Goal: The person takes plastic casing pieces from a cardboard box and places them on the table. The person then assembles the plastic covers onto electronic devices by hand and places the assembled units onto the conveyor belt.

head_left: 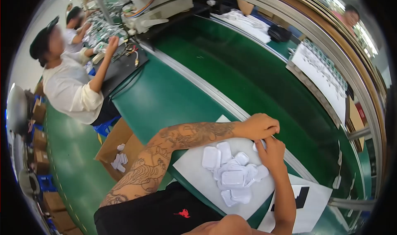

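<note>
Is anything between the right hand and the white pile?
Nothing visible. The pile lies on the sheet, close beside the right hand; the left forearm crosses beyond the pile, not between them.

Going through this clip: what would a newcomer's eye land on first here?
Probably the heavily tattooed left arm, stretching across the lower middle to the left hand, which is close to the right hand. Next, the heap of white pieces on a pale sheet, below and left of the hands. Then the broad green strip running diagonally from upper middle to lower right.
</note>
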`<state>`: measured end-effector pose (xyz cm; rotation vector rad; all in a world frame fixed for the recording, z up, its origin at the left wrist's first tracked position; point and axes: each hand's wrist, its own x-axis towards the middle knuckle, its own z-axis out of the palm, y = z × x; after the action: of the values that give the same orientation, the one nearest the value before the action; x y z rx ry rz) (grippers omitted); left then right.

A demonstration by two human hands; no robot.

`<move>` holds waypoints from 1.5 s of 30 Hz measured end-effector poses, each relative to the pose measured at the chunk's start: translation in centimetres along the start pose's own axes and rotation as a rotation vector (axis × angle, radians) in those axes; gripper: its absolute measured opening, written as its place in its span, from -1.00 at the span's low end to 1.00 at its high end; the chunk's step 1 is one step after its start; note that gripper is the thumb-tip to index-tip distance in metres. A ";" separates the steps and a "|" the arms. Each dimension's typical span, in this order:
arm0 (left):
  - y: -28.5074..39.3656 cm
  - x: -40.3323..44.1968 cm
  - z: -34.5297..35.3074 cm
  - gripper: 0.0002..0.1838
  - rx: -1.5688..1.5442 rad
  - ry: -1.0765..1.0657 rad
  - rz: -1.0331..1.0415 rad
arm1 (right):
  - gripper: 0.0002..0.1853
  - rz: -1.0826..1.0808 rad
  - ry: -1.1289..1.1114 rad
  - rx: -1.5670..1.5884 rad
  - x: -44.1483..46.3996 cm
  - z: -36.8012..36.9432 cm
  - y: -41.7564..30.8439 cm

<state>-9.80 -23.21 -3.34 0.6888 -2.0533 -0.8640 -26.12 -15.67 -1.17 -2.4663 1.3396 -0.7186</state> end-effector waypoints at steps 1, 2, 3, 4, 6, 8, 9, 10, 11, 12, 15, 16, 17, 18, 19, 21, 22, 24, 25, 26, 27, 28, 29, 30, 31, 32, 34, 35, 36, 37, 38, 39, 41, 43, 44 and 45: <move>0.0 0.0 0.0 -0.78 -0.003 -0.002 -0.006 | -0.75 0.018 -0.009 -0.001 0.1 -0.2 -0.1; 0.1 0.0 -0.1 -0.77 -0.008 -0.008 -0.009 | -0.75 0.009 -0.005 -0.001 0.2 -0.2 -0.2; 0.1 0.0 -0.1 -0.77 -0.019 -0.016 -0.014 | -0.75 0.006 -0.003 -0.001 0.2 -0.2 -0.3; 0.0 0.0 0.0 -0.77 -0.022 -0.015 -0.011 | -0.75 0.005 -0.003 -0.001 0.2 -0.2 -0.3; 0.1 -0.1 -0.1 -0.77 -0.030 -0.019 -0.005 | -0.74 0.027 -0.019 0.006 0.2 -0.3 -0.4; 0.2 0.0 -0.1 -0.77 -0.043 -0.011 -0.001 | -0.72 0.050 -0.024 0.024 0.3 -0.4 -0.6; 0.2 0.0 -0.1 -0.77 -0.047 -0.009 -0.007 | -0.72 0.045 -0.017 0.032 0.4 -0.3 -0.5; 0.2 -0.1 0.0 -0.77 -0.054 -0.009 -0.014 | -0.72 0.044 -0.012 0.041 0.3 -0.2 -0.4; 0.1 -0.1 0.0 -0.77 -0.053 -0.009 -0.012 | -0.72 0.046 -0.006 0.048 0.2 -0.2 -0.4; 0.1 -0.1 0.0 -0.77 -0.053 -0.010 -0.008 | -0.72 0.051 -0.017 0.042 0.2 -0.2 -0.4; 0.0 0.0 0.0 -0.77 -0.039 -0.019 -0.009 | -0.72 0.065 -0.036 0.029 0.3 -0.4 -0.6; 0.0 0.0 0.0 -0.77 -0.032 -0.021 -0.012 | -0.72 0.066 -0.036 0.031 0.2 -0.4 -0.6; 0.0 0.0 -0.1 -0.77 -0.029 -0.019 -0.010 | -0.72 0.068 -0.035 0.032 0.3 -0.4 -0.6; -0.1 0.0 -0.1 -0.77 -0.029 -0.020 -0.008 | -0.73 0.051 -0.037 0.021 0.3 -0.4 -0.5; -0.1 0.0 0.0 -0.77 -0.029 -0.021 -0.005 | -0.74 0.035 -0.038 0.009 0.3 -0.3 -0.4; 0.0 -0.1 0.1 -0.77 -0.026 -0.023 -0.007 | -0.75 0.011 -0.025 -0.006 0.0 -0.2 -0.1; 0.0 0.0 0.0 -0.77 -0.021 -0.019 -0.005 | -0.74 -0.002 -0.010 -0.009 0.0 -0.1 0.0; 0.0 0.0 -0.1 -0.76 -0.017 -0.022 -0.009 | -0.73 -0.018 0.000 -0.017 0.2 -0.1 0.0; 0.0 0.0 -0.1 -0.76 -0.017 -0.028 -0.011 | -0.73 -0.018 -0.004 -0.020 0.2 -0.2 -0.1; 0.2 0.0 -0.2 -0.77 -0.018 -0.038 -0.036 | -0.73 -0.015 -0.006 -0.025 0.2 -0.3 -0.2; 0.5 0.0 -0.3 -0.77 -0.020 -0.049 -0.058 | -0.73 -0.031 -0.007 -0.018 0.2 -0.2 -0.2; 0.7 0.1 -0.5 -0.77 -0.022 -0.067 -0.074 | -0.73 -0.041 -0.001 -0.015 0.3 0.1 0.0; 0.5 -0.1 -0.5 -0.77 -0.004 -0.017 -0.050 | -0.73 -0.032 0.018 -0.023 0.1 0.2 0.3; -0.2 0.1 0.1 -0.77 -0.010 0.007 0.003 | -0.74 -0.067 0.040 -0.038 0.2 0.6 0.7; -1.7 0.1 0.9 -0.77 0.013 0.025 0.048 | -0.74 -0.076 0.056 -0.069 0.0 0.7 1.2; -0.4 0.2 0.6 -0.78 -0.044 -0.010 -0.086 | -0.74 -0.035 0.038 -0.063 -0.5 0.6 1.1; -0.5 0.4 0.4 -0.79 -0.043 -0.029 -0.058 | -0.74 -0.024 0.048 -0.051 -0.4 0.2 0.7; -0.5 0.4 0.5 -0.78 -0.032 -0.007 -0.015 | -0.75 -0.055 0.068 -0.045 -0.5 0.0 0.6; 0.2 0.5 0.2 -0.78 -0.044 -0.032 -0.057 | -0.75 -0.056 0.063 -0.045 -0.7 0.2 0.8; 0.9 0.6 -0.2 -0.78 -0.047 -0.051 -0.101 | -0.75 -0.069 0.058 -0.042 -0.7 0.3 1.2; 1.1 0.5 -0.3 -0.78 -0.056 -0.052 -0.106 | -0.75 -0.086 0.054 -0.032 -0.7 0.4 1.3; 1.2 0.5 -0.4 -0.77 -0.062 -0.055 -0.110 | -0.75 -0.058 0.038 -0.019 -0.6 0.3 1.2; 1.4 0.6 -0.4 -0.77 -0.079 -0.070 -0.159 | -0.76 -0.009 0.003 0.016 -0.6 -0.1 0.7; 1.2 0.6 -0.3 -0.76 -0.058 -0.070 -0.149 | -0.76 -0.017 0.010 0.011 -0.7 -0.2 0.7; 1.2 0.6 -0.4 -0.76 -0.047 -0.071 -0.141 | -0.76 -0.021 0.015 0.007 -0.6 -0.2 0.7; 1.3 0.7 -0.5 -0.76 -0.038 -0.062 -0.135 | -0.76 -0.048 0.050 0.029 -0.5 -0.1 0.8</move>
<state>-10.00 -23.04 -1.80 0.7960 -2.0573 -1.0099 -26.97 -15.69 -1.59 -2.4810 1.2817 -0.8099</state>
